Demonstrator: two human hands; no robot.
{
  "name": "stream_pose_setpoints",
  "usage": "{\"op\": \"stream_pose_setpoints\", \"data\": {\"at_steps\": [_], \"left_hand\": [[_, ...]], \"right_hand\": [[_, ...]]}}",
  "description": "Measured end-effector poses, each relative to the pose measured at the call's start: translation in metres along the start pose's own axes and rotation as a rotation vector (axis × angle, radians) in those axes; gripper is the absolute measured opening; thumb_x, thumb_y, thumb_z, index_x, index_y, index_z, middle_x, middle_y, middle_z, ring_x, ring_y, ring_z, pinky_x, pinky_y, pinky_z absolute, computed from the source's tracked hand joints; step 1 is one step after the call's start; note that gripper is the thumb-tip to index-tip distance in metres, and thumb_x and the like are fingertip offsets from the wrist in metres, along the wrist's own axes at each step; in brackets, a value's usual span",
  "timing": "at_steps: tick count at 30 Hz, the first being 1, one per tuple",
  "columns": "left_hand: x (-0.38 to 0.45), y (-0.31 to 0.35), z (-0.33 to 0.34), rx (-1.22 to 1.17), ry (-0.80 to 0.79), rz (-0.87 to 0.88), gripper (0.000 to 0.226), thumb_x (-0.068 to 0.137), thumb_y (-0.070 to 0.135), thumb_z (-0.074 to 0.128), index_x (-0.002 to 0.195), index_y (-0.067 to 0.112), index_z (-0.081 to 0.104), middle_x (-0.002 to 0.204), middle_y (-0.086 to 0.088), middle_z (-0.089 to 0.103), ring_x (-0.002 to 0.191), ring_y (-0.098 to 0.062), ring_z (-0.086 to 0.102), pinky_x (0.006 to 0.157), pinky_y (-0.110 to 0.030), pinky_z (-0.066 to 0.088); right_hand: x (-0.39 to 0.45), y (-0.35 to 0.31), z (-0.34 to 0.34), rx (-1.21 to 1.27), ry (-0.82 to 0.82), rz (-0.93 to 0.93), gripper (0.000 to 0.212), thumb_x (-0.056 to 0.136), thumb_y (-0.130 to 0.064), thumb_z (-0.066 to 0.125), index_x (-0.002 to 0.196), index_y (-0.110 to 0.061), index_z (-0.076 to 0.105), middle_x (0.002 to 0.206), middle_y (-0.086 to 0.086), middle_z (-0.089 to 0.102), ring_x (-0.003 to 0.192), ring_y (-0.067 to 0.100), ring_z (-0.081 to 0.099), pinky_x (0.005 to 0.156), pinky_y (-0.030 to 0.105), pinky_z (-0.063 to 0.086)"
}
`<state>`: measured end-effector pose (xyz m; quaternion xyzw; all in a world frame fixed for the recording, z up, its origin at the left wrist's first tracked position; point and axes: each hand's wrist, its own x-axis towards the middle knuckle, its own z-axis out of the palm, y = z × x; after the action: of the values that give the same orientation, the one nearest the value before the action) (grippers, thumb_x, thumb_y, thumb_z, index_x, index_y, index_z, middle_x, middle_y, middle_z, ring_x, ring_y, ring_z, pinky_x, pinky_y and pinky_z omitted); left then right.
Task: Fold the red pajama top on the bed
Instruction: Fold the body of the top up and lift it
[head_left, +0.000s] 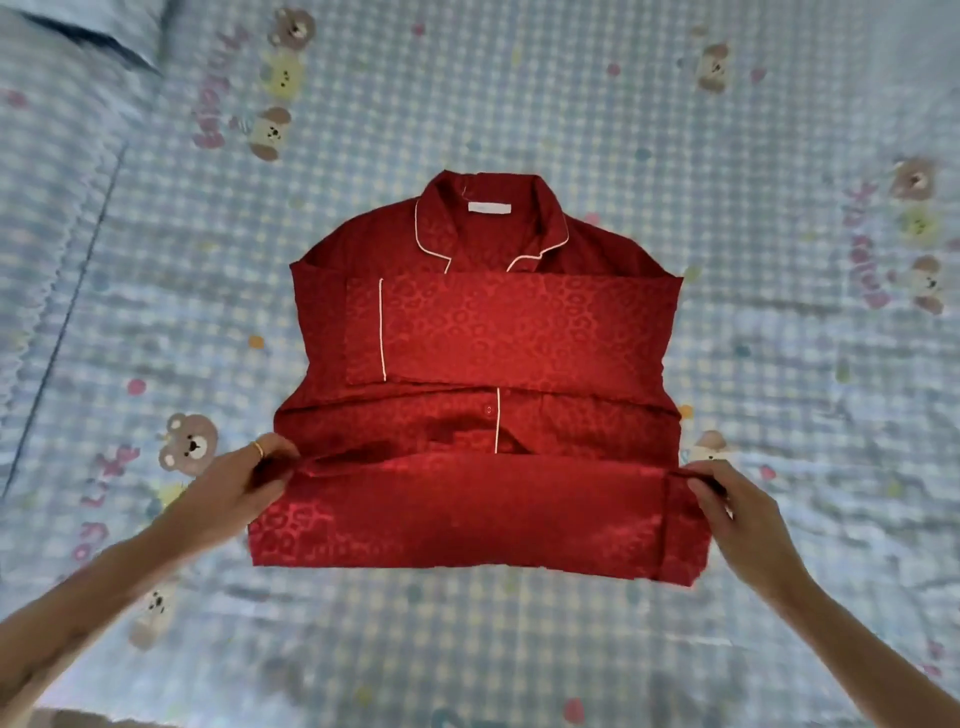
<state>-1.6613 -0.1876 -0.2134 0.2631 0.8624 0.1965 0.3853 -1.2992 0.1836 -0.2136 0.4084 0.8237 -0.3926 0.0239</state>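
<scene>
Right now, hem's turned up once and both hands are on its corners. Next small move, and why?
Probably carry that fold up toward the collar. The left hand and right hand each have a grip on an end of the turned-up bottom band of the red pajama top, and the sleeves already lie crossed over the chest, so the sides look done and only the length is left to fold.

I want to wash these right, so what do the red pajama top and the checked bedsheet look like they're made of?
Red pajama top: likely satin, silk or polyester; glossy sheen, woven-in leopard pattern, white piping. Checked bedsheet: looks like matte cotton or a blend, no shine, soft wrinkles, printed bears. The picture cannot confirm either fibre.
</scene>
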Motion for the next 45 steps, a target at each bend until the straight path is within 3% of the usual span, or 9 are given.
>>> {"op": "stream_pose_setpoints", "data": {"at_steps": [11,17,22,26,31,35,37,41,45], "left_hand": [[0.164,0.06,-0.084,-0.072,0.213,0.056,0.03,0.082,0.009,0.054,0.087,0.039,0.058,0.063,-0.009,0.064,0.049,-0.024,0.054,0.045,-0.031,0.042],[0.247,0.069,-0.096,-0.327,0.339,0.008,0.018,0.085,0.015,0.062,0.079,0.032,0.061,0.074,-0.005,0.065,0.05,-0.003,0.058,0.045,-0.014,0.046],[0.284,0.056,-0.075,-0.172,0.22,-0.088,0.028,0.078,0.022,0.069,0.103,0.026,0.056,0.092,0.004,0.064,0.084,-0.017,0.062,0.075,-0.028,0.045],[0.303,0.061,-0.081,-0.313,0.398,-0.064,0.006,0.083,0.034,0.057,0.083,0.039,0.061,0.085,0.01,0.068,0.078,-0.01,0.065,0.066,-0.025,0.047],[0.315,0.062,-0.084,-0.392,0.526,-0.192,0.019,0.084,0.037,0.053,0.097,0.026,0.062,0.097,-0.004,0.068,0.089,-0.027,0.064,0.082,-0.048,0.053],[0.314,0.055,-0.069,-0.242,0.544,-0.265,0.018,0.09,0.032,0.048,0.097,0.017,0.056,0.093,-0.004,0.06,0.08,-0.022,0.055,0.071,-0.037,0.041],[0.315,0.055,-0.068,-0.196,0.575,-0.279,0.019,0.091,0.028,0.047,0.098,0.013,0.056,0.092,-0.005,0.058,0.08,-0.022,0.052,0.072,-0.037,0.039],[0.32,0.054,-0.079,-0.156,0.625,-0.296,0.023,0.092,0.023,0.047,0.102,0.004,0.057,0.09,-0.009,0.057,0.082,-0.027,0.051,0.071,-0.039,0.04],[0.306,0.055,-0.075,-0.236,0.616,-0.321,0.029,0.09,0.037,0.051,0.102,0.011,0.054,0.086,-0.005,0.059,0.079,-0.028,0.056,0.063,-0.034,0.04]], "right_hand": [[0.176,-0.039,-0.043,0.027,0.244,-0.036,0.011,0.092,-0.017,0.056,0.089,-0.027,0.06,0.083,-0.014,0.067,0.08,-0.006,0.06,0.065,-0.001,0.041],[0.269,-0.055,-0.037,0.095,0.264,0.084,0.006,0.09,-0.03,0.058,0.095,-0.027,0.057,0.088,-0.005,0.065,0.08,0.01,0.061,0.064,0.009,0.042],[0.294,-0.05,-0.004,0.1,0.073,0.244,0.067,0.069,-0.036,0.081,0.122,-0.024,0.041,0.099,-0.006,0.057,0.086,0.015,0.06,0.074,0.026,0.046],[0.306,-0.042,-0.003,0.041,0.257,0.2,0.036,0.086,-0.017,0.064,0.118,-0.014,0.048,0.098,0.003,0.059,0.076,0.015,0.059,0.063,0.017,0.043],[0.316,-0.035,-0.013,0.084,0.347,0.32,0.032,0.096,-0.013,0.044,0.128,-0.01,0.043,0.094,0.015,0.064,0.064,0.018,0.057,0.058,0.029,0.043],[0.294,-0.045,0.004,0.101,0.321,0.341,0.072,0.08,-0.051,0.063,0.137,-0.027,0.028,0.122,0.004,0.056,0.103,0.021,0.059,0.085,0.04,0.052],[0.283,-0.041,0.017,-0.051,0.256,0.243,0.074,0.08,-0.037,0.068,0.14,-0.025,0.026,0.137,0.006,0.048,0.119,0.025,0.053,0.097,0.044,0.046],[0.296,-0.026,0.005,0.019,0.406,0.298,0.041,0.094,-0.009,0.047,0.133,-0.015,0.039,0.114,0.023,0.064,0.1,0.039,0.062,0.085,0.043,0.048],[0.3,-0.019,-0.003,0.056,0.382,0.334,0.036,0.096,-0.017,0.048,0.131,-0.01,0.042,0.087,0.007,0.063,0.072,0.02,0.062,0.063,0.028,0.046]]}}
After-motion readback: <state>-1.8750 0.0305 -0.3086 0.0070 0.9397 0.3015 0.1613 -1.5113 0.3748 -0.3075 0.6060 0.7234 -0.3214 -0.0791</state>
